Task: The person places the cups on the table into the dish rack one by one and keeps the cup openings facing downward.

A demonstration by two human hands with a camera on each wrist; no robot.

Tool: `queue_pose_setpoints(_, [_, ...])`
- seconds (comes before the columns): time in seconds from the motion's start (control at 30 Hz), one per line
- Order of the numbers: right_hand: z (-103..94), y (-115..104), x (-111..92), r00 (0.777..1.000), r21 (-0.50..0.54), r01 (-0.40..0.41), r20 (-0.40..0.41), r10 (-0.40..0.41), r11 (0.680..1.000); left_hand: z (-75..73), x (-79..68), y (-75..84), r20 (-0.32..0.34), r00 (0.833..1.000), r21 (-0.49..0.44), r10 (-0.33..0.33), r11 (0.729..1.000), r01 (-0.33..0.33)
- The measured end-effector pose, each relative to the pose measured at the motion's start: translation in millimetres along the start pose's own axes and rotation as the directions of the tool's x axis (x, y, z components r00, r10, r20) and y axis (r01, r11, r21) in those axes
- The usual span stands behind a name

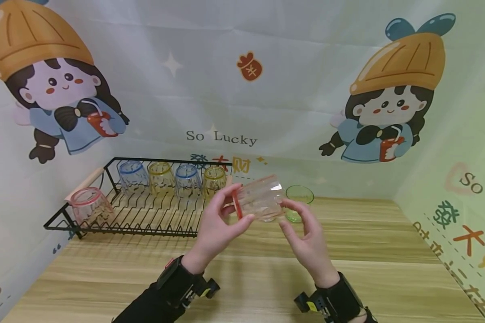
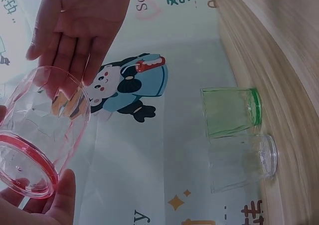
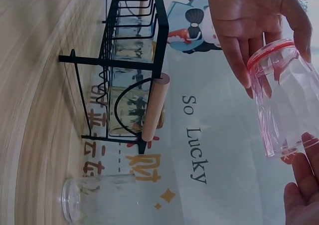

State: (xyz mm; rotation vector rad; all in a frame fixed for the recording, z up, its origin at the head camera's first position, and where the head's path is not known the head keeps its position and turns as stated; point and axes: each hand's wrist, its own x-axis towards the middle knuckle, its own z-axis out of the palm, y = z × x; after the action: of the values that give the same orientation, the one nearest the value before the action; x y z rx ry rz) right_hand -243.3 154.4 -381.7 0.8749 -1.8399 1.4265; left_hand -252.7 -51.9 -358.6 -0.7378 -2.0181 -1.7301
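Note:
A clear faceted glass (image 1: 258,197) with a red base is held tilted on its side above the table. My left hand (image 1: 222,220) grips it round the red base, thumb on the near side and fingers behind. At the other end, my right hand (image 1: 307,237) has its fingertips right at the rim, with its thumb apart from the glass. In the left wrist view the fingers of the right hand (image 2: 75,35) are fairly straight and overlap the rim. Behind the held glass, a green glass (image 1: 300,204) and a clear glass (image 2: 242,161) stand upright on the table.
To the left stands a black wire rack (image 1: 145,232) with wooden handles. Upside down in it are a red glass (image 1: 90,206), blue glasses (image 1: 133,177) and yellow glasses (image 1: 161,179). A printed cloth (image 1: 210,89) hangs behind the wooden table (image 1: 242,287).

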Motion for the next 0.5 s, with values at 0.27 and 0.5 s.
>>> queue_pose_setpoints(0.27, [-6.3, 4.2, -0.4, 1.000, -0.074, -0.002, 0.031, 0.004, 0.997, -5.3, 0.0, -1.0, -0.023, 1.000, 0.072, 0.013, 0.997, -0.011])
queue_pose_setpoints(0.5, [-12.9, 6.6, -0.4, 0.998, -0.103, 0.000, 0.057, 0.006, 0.995, -11.0, -0.2, 0.7, -0.028, 1.000, 0.086, -0.005, 0.996, 0.008])
